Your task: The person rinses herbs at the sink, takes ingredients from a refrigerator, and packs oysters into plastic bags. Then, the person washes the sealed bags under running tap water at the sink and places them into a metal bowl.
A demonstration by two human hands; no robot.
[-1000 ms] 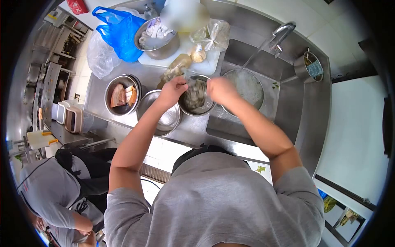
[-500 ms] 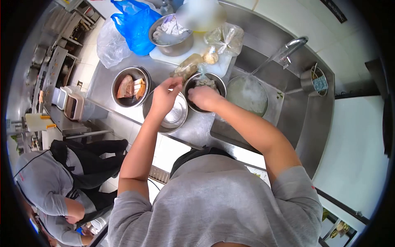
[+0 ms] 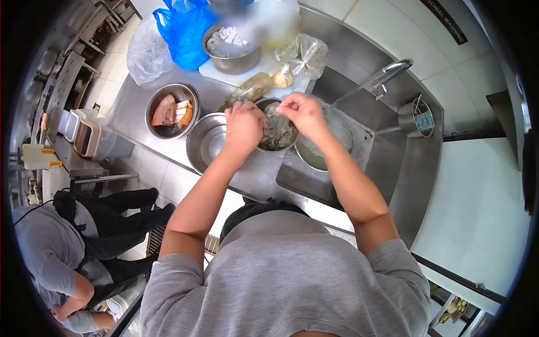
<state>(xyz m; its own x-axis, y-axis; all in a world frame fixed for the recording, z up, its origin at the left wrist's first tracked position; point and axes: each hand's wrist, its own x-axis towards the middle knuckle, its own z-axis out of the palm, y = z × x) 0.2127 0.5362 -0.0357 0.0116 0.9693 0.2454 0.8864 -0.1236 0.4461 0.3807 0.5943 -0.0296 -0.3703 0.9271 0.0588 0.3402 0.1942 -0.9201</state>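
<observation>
A steel bowl (image 3: 279,150) in front of me holds a clear plastic bag (image 3: 274,115) with greyish, wet-looking contents; their kind I cannot make out. At the bowl's left rim, my left hand (image 3: 245,127) is closed on the bag's edge, its fingertips partly hidden. My right hand (image 3: 305,115) pinches the bag's other side above the bowl's right rim. Just left of my left hand stands a shallow steel bowl (image 3: 205,147) with a bare bottom. Beyond the hands lies an elongated plastic bag of brownish food (image 3: 251,88).
Water runs from the faucet (image 3: 387,76) into a large water-filled pot (image 3: 337,132) in the sink. At left is a bowl with meat pieces (image 3: 168,111). Behind are a blue bag (image 3: 184,42), a steel pot (image 3: 238,63) and a tied clear bag (image 3: 306,56). Another person (image 3: 50,247) stands lower left.
My right hand has come up out of the bowl to its right rim, and my left hand has moved to its left rim. The bag now spreads between them, showing the grey contents.
</observation>
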